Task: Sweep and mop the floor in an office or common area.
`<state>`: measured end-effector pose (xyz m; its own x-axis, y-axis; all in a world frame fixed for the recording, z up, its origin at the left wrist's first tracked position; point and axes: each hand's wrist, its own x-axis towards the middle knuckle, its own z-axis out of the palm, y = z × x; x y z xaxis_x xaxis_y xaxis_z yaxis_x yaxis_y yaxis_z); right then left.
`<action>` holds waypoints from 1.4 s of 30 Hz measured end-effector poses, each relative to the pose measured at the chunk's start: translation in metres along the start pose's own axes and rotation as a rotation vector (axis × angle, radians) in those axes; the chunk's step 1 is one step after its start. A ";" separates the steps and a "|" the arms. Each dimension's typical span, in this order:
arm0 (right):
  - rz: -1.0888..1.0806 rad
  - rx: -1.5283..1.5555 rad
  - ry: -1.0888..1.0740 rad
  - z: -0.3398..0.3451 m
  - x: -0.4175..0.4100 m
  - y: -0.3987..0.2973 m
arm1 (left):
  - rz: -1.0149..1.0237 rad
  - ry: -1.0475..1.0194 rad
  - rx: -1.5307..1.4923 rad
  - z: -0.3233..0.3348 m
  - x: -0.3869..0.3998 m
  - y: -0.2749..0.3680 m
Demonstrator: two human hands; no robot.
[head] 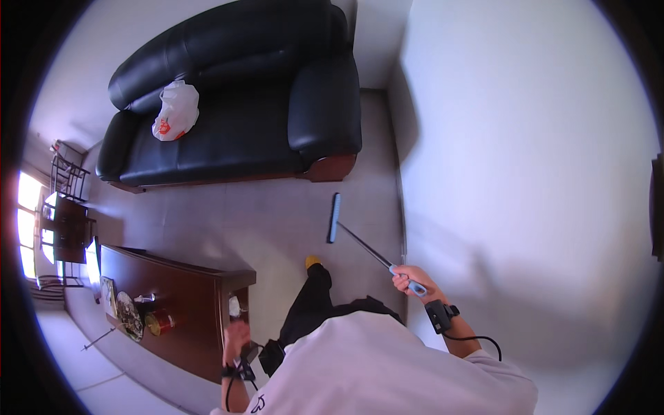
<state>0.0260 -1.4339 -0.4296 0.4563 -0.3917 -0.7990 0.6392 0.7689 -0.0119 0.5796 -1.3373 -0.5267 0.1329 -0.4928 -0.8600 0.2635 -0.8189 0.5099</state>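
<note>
My right hand (409,280) is closed around the light blue handle of a long metal pole. A narrow light blue floor brush head (334,218) with dark bristles is at the pole's far end, over the grey tiled floor between my foot and the sofa. My left hand (236,337) is beside the end of a dark red-brown wooden cabinet (171,290); it looks blurred, so its finger position and whether it holds anything are unclear. Both wrists wear black devices with cables.
A black leather sofa (228,140) bears a white plastic bag (177,111). The pale wall (519,181) runs along my right side. A red tin (160,322) and a patterned round plate (129,315) are on the cabinet. Farther left are a dark table (71,230) and chairs.
</note>
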 end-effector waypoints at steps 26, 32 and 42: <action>-0.470 -0.322 0.450 0.064 0.058 -0.343 | 0.520 -2.118 -0.282 0.591 -0.105 0.572; -0.619 -1.169 0.714 0.102 0.136 -0.494 | 0.461 -1.584 -0.539 0.709 -0.100 0.605; -0.502 -1.619 0.912 0.067 0.325 -0.662 | 0.538 -1.451 -0.114 0.743 0.045 0.660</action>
<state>-0.2072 -2.1042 -0.6413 -0.3154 -0.7626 -0.5648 -0.7527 0.5635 -0.3404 0.0498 -2.1181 -0.2133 -0.7571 -0.6188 0.2093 0.5680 -0.4655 0.6787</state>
